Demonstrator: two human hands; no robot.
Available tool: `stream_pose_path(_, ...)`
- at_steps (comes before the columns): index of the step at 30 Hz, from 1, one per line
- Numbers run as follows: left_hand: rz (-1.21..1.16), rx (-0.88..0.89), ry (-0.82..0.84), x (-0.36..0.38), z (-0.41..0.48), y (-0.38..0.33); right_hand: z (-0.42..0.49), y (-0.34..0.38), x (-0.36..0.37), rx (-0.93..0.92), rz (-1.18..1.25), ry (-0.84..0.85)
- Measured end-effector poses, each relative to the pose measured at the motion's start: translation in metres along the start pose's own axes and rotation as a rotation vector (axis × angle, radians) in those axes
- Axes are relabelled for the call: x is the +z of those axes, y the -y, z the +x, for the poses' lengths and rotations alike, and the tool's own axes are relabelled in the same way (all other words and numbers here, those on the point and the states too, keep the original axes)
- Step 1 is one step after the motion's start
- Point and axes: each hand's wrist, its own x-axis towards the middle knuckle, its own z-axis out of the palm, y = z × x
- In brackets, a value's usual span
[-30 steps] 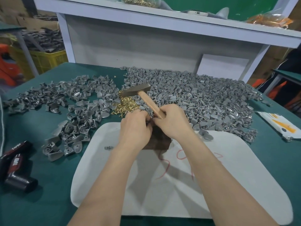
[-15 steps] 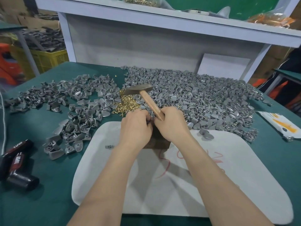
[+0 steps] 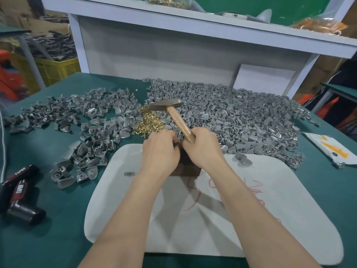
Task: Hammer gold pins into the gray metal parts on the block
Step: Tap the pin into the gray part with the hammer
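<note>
My right hand (image 3: 204,147) grips the wooden handle of a hammer (image 3: 174,113), whose metal head points away from me over the pile of gold pins (image 3: 149,123). My left hand (image 3: 160,151) is curled over the top of the dark block (image 3: 188,167), fingertips meeting those of the right hand; what they pinch is hidden. The block stands on a white pad (image 3: 212,213). A big heap of gray metal parts (image 3: 231,115) lies behind it, and a looser spread of gray parts (image 3: 87,124) lies to the left.
A black and red power tool (image 3: 19,196) lies at the near left on the green table (image 3: 58,238). One small gray piece (image 3: 129,173) sits on the pad's left edge. A white packet (image 3: 332,149) lies at the right. A white shelf (image 3: 193,22) rises behind the table.
The hammer head has tipped slightly away and to the right. Both hands stay together over the block, barely shifted.
</note>
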Motion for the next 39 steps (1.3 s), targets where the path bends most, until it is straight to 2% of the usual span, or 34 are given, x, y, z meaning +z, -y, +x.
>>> stream_pose_path(22, -0.009, -0.005, 0.011, -0.0012, 0.0001, -0.0002, -0.0015, 0.0018, -0.0029, 0.039, -0.018, 0.025)
stream_pose_path(39, -0.007, 0.025, 0.029, -0.0036, 0.0018, 0.0001, 0.001, 0.0074, -0.0039, -0.041, -0.157, 0.009)
